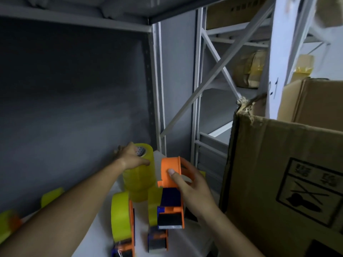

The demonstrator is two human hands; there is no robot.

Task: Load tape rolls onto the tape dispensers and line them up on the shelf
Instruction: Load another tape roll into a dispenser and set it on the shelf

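Note:
My left hand (130, 156) grips the top roll of a stack of yellow tape rolls (140, 175) standing on the white shelf (96, 232). My right hand (191, 184) holds an empty orange tape dispenser (171, 191) in the air just right of the stack, thumb on its side, toothed blade end pointing down. Below it on the shelf stand two orange dispensers loaded with yellow tape: one at the left (122, 223) and one partly hidden behind the held dispenser (157, 236).
More yellow tape shows at the far left of the shelf (52, 197), and a loaded dispenser (9, 223) at the frame edge. A large open cardboard box (278, 182) stands close on the right. Grey shelf posts (157, 89) rise behind the stack.

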